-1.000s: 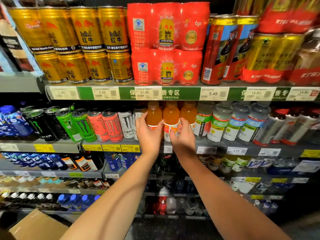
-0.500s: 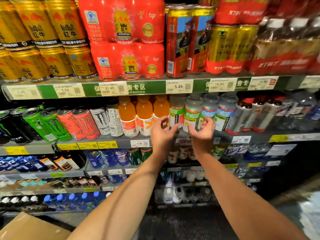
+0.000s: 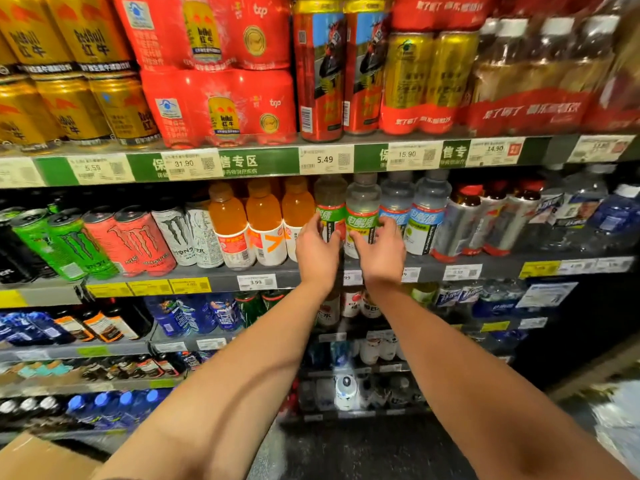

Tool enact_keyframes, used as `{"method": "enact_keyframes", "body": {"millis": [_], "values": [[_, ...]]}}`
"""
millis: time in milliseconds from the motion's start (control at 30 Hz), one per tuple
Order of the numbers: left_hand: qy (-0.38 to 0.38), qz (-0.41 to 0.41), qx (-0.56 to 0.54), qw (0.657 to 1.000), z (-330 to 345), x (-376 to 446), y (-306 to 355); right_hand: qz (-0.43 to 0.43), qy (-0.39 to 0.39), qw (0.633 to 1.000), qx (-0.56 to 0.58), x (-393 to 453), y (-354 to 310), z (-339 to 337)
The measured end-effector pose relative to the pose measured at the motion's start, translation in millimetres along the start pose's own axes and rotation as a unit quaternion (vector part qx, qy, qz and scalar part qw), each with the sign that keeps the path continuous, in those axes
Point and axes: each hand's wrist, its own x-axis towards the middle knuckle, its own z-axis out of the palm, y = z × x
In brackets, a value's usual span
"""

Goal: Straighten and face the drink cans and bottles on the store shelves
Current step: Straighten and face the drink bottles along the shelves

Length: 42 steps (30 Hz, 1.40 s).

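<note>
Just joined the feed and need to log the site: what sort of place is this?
Most likely the drinks aisle of a supermarket or convenience store. Stacked shelves carry price tags along their edges, with rows of gold cans above and orange bottles below, and both hands reach in to the green-label bottles.

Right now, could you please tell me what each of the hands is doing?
Left hand: fingers curled around the first green-label bottle.
Right hand: fingers curled around the second green-label bottle.

Grey shelf (image 3: 214,277) carries Monster cans (image 3: 138,240), orange bottles (image 3: 263,223) and green-labelled bottles (image 3: 362,209).
</note>
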Motion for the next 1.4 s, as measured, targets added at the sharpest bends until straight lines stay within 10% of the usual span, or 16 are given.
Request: {"method": "enact_keyframes", "body": {"millis": [767, 1067, 1400], "values": [[-0.022, 0.037, 0.020, 0.999, 6.1, -10.4, 12.2, -0.026, -0.038, 0.999, 0.016, 7.0, 9.2, -18.6], [-0.072, 0.084, -0.022, 0.994, 68.8, -26.2, 58.0, 0.029, 0.154, 0.984, 0.082, 59.3, 65.2, -91.4], [-0.055, 0.071, 0.044, 0.995, 111.6, -40.3, 81.0, 0.006, 0.069, 0.998, 0.008, 96.6, 100.3, -105.5]]}}
